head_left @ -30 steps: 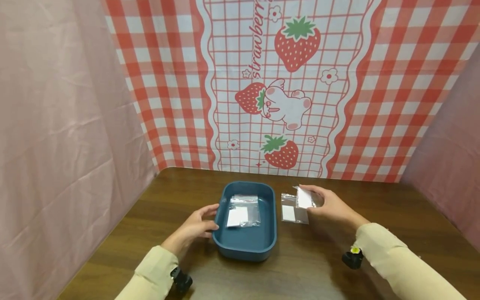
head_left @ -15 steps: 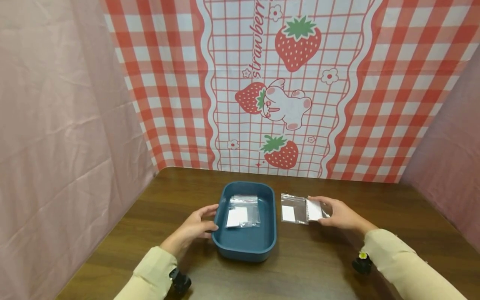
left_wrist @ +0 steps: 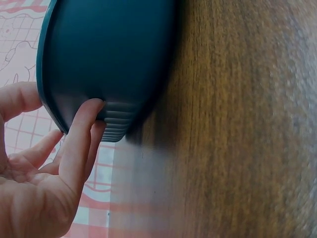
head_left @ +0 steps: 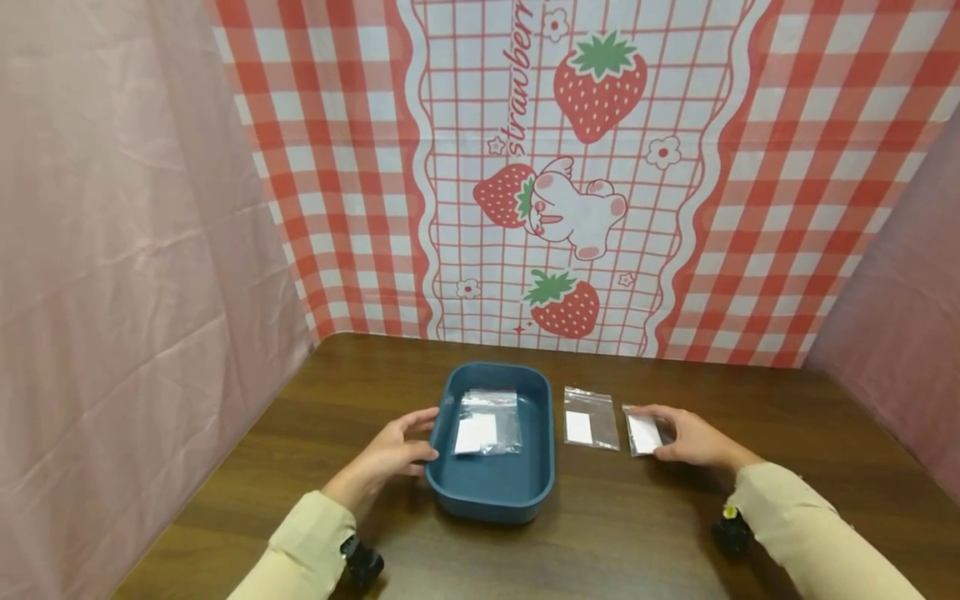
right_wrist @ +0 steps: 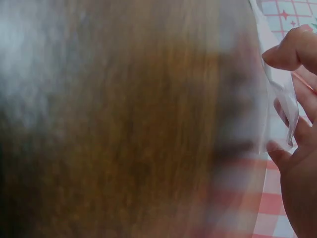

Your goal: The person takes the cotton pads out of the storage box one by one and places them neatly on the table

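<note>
Your left hand (head_left: 388, 446) touches the left side of the blue box (head_left: 487, 482), its fingers spread wide. Push too hard and the box could slide right, bumping the middle bag (head_left: 598, 423) on the table (head_left: 585, 533) just beside it. Inside the box lies at least one clear bag (head_left: 487, 423). At the far right, your right hand (head_left: 696, 437) pinches the right bag (head_left: 643, 433) by its edges; that slick plastic could slip if your pinch gets weak.

Strawberry-print cloth (head_left: 540, 171) behind wooden table (head_left: 600, 533)
</note>
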Available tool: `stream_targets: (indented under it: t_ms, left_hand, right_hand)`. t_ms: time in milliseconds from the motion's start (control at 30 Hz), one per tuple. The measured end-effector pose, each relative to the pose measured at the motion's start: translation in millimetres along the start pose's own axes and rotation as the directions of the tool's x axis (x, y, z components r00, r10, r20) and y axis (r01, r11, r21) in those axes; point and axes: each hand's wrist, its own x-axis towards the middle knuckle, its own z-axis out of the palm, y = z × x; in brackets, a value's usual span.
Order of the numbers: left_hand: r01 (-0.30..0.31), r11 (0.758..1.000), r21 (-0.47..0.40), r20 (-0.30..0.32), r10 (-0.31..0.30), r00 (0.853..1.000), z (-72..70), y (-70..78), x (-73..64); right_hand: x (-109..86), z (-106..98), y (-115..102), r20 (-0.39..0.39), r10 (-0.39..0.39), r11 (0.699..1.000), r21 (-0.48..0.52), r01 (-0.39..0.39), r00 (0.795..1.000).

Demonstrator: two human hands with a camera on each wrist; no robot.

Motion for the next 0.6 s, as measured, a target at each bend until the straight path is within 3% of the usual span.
stream_targets:
  t_ms: [167, 600]
  left_hand:
    - [-0.001, 1.0, -0.001, -0.004, 0.001, 1.0, -0.1, 1.4, -0.4]
    - [0.004, 1.0, 0.001, -0.001, -0.004, 1.0, 0.3, -0.6, 1.1]
  right_hand:
    - [1.8, 3.4, 4.2, 0.001, -0.056, 0.998, -0.042, 0.056, 0.998]
    - [2.3, 6.6, 4.8, 0.015, -0.021, 0.993, -0.113, 0.023, 1.0]
